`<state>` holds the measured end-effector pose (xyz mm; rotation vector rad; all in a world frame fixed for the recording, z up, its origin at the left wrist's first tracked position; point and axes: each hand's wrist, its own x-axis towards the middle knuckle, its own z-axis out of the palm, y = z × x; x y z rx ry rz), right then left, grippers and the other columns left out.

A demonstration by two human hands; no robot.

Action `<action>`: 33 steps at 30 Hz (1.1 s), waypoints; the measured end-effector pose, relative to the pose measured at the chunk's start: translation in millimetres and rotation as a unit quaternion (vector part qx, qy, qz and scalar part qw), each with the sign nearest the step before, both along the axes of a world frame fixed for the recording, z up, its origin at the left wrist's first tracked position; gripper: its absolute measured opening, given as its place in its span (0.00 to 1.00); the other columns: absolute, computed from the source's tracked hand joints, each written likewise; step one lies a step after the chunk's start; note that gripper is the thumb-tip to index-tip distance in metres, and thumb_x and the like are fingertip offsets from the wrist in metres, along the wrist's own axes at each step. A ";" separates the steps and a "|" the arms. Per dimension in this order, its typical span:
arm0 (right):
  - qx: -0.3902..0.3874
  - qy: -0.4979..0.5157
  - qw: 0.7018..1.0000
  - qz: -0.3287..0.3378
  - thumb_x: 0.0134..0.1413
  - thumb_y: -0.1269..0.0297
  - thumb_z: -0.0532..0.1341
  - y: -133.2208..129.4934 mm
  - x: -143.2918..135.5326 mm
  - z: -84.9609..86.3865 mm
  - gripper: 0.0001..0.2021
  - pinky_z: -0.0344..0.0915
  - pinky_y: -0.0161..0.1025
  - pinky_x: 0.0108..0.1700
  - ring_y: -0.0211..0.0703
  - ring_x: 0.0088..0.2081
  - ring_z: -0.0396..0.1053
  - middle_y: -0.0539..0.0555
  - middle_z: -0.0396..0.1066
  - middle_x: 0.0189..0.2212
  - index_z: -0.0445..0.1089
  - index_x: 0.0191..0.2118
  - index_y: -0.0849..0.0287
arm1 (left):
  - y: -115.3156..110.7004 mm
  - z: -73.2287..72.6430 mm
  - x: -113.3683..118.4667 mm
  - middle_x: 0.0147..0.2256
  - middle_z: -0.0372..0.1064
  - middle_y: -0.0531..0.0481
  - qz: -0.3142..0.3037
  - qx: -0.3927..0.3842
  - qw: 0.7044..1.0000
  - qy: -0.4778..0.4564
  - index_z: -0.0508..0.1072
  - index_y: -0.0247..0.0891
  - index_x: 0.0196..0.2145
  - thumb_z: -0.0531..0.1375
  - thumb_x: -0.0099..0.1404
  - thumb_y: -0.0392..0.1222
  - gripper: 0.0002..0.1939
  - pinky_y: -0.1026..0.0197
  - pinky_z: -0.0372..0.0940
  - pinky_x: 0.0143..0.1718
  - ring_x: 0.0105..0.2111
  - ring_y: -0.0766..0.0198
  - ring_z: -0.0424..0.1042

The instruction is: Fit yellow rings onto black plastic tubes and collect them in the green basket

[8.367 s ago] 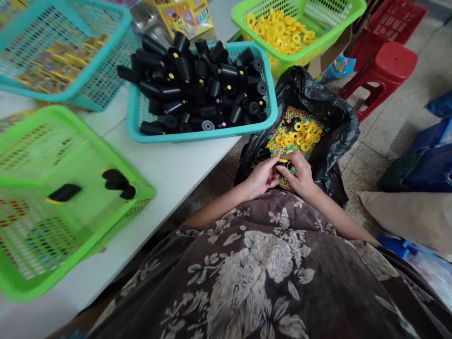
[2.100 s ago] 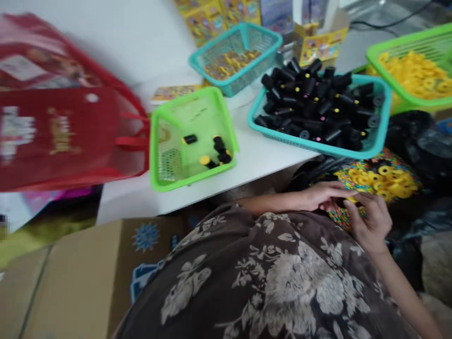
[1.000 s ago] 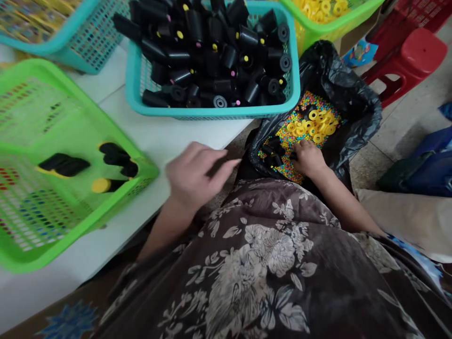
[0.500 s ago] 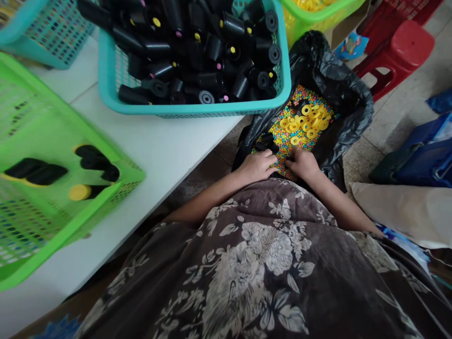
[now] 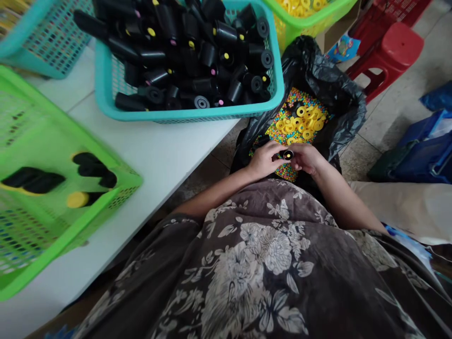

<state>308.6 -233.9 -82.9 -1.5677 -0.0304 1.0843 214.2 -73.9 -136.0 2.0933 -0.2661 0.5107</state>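
Observation:
A short black plastic tube (image 5: 286, 154) is held between my two hands, its round end facing up with a yellow spot inside. My left hand (image 5: 263, 159) pinches the tube from the left with thumb and fingers. On the other side, my right hand (image 5: 308, 158) has its fingers curled against the tube's edge. Below them a black plastic bag (image 5: 348, 106) holds many small coloured beads (image 5: 287, 173). Yellow rings (image 5: 307, 123) lie in a heap on the beads, and a dark tube (image 5: 263, 140) rests by the bag's left side.
On the white table (image 5: 176, 146) stands a turquoise basket (image 5: 190, 115) full of black tubes. A green basket (image 5: 102, 226) at the left holds several black pieces with yellow caps. Another green basket (image 5: 310, 21) has yellow parts. A red stool (image 5: 399, 52) stands at the right.
Both hands have come up from the beads and closer together. A black tube now shows between them, its end turned upward. The view has shifted slightly.

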 end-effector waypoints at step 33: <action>0.055 -0.143 0.987 0.048 0.31 0.45 0.80 -16.5 0.7 -1.5 0.29 0.63 0.37 0.27 0.39 0.23 0.66 0.47 0.72 0.23 0.75 0.37 0.58 | 0.1 11.2 -6.1 0.46 0.76 0.42 -0.001 0.062 0.997 0.055 0.78 0.37 0.54 0.71 0.65 0.42 0.21 0.52 0.73 0.51 0.48 0.55 0.77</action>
